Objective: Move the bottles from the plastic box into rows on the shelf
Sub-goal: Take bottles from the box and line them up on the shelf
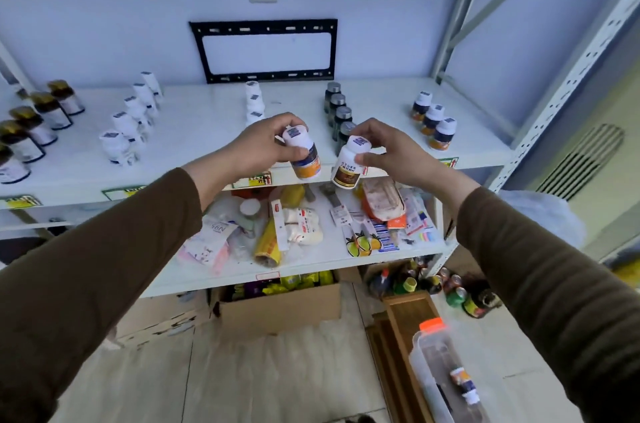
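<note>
Above the shelf's (207,131) front edge, the left hand (258,145) grips an orange-labelled bottle (304,156) and the right hand (391,152) pinches a brown-labelled bottle (348,163). The plastic box (429,377), lower right, holds one lying bottle (465,384).

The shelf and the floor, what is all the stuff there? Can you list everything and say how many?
Gold-capped dark bottles: five, far-left row, top white shelf.
All-white bottles: five, slanted row, left of middle.
White bottles: three showing, middle row, partly behind the left hand.
Grey-capped dark bottles: four, right of middle.
White-capped orange-labelled bottles: three, far-right row.
Mixed packets and snacks: many, colourful, second shelf.
Cardboard box: one, brown, floor.
Clear plastic box with orange clip: one, lower right; at least one bottle inside.
Left hand: holds white-capped orange-labelled bottle.
Right hand: holds white brown-labelled bottle.
</note>
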